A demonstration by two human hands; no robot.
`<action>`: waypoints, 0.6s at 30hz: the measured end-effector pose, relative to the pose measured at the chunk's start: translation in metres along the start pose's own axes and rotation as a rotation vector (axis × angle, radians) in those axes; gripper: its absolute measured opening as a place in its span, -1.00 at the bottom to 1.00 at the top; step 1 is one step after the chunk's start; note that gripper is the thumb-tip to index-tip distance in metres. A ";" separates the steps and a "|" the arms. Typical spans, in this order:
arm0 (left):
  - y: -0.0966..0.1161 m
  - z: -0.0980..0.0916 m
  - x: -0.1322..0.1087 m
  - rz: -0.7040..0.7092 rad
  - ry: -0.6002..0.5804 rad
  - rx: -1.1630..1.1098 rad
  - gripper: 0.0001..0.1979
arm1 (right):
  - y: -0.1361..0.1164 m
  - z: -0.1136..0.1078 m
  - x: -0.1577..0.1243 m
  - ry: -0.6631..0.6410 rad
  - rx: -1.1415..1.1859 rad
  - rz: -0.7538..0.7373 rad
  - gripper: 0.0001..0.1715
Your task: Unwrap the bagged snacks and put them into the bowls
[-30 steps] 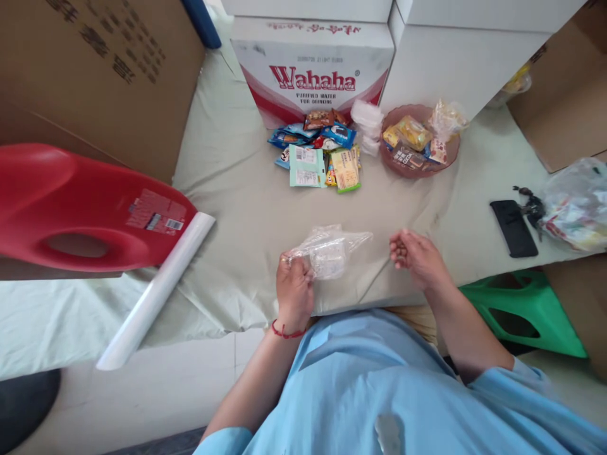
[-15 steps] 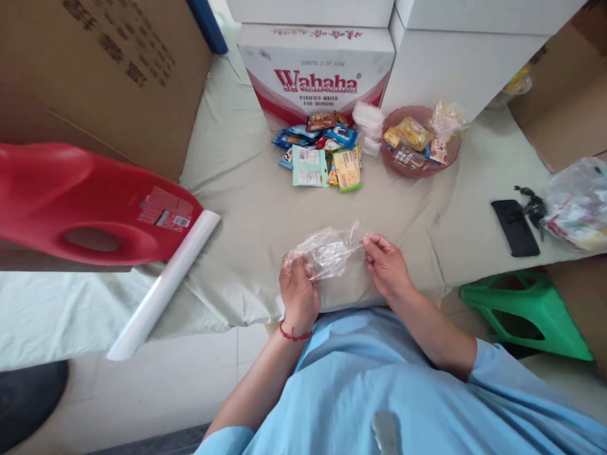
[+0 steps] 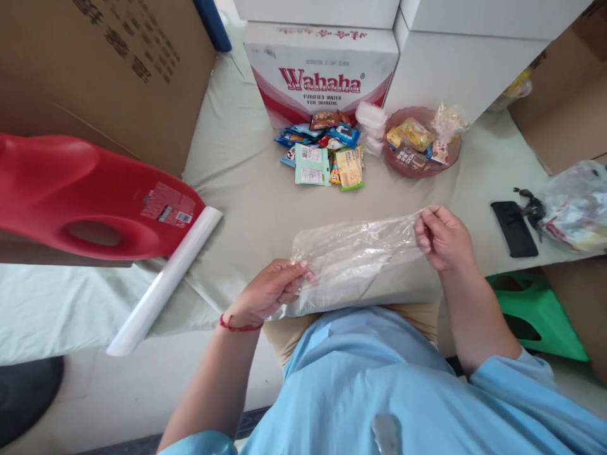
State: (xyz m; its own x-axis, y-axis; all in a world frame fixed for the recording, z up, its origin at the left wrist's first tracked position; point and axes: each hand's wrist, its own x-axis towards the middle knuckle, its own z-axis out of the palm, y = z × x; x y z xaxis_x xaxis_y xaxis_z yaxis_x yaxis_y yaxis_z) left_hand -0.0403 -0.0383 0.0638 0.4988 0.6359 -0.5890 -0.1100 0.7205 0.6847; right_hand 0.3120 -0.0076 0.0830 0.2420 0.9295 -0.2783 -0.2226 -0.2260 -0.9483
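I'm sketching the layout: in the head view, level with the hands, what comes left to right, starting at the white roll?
White roll, left hand, clear plastic, right hand, black phone, plastic bag.

Glossy clear plastic bag [image 3: 360, 246]; matt, creased cloth tablecloth [image 3: 246, 196].

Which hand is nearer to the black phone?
Right. The right hand, gripping the clear plastic by its right end, is left of the black phone; the left hand, at the other end, lies farther left.
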 end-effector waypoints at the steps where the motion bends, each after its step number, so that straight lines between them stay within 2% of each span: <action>1: 0.004 -0.005 -0.001 0.002 -0.030 0.009 -0.45 | -0.005 -0.003 0.003 -0.043 -0.028 0.042 -0.45; 3: 0.010 -0.011 0.003 0.083 0.026 -0.043 -0.51 | -0.009 -0.005 0.013 -0.104 -0.040 0.108 -0.49; 6: 0.009 -0.010 0.020 0.231 0.229 -0.215 -0.56 | 0.002 0.005 0.031 -0.090 0.021 0.160 -0.52; 9: -0.003 0.003 0.034 0.291 0.317 -0.278 -0.39 | 0.022 0.022 0.042 -0.046 0.159 0.188 -0.57; 11: -0.014 0.015 0.039 0.369 0.394 -0.186 -0.37 | 0.035 0.031 0.041 -0.083 0.283 0.179 -0.54; 13: -0.025 0.025 0.043 0.436 0.473 -0.069 -0.47 | 0.044 0.035 0.035 -0.143 0.382 0.166 -0.47; 16: -0.036 0.032 0.049 0.470 0.530 0.130 -0.67 | 0.051 0.031 0.023 -0.178 0.434 0.144 -0.40; 18: -0.040 0.031 0.052 0.495 0.572 0.230 -0.71 | 0.053 0.024 0.015 -0.194 0.415 0.135 -0.38</action>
State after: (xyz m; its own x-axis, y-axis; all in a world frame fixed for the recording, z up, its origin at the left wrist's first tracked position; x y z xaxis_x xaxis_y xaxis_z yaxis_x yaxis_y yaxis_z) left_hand 0.0169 -0.0422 0.0192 -0.0884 0.9563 -0.2788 0.0083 0.2806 0.9598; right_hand 0.2810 0.0008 0.0320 0.0129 0.9459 -0.3242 -0.6078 -0.2500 -0.7537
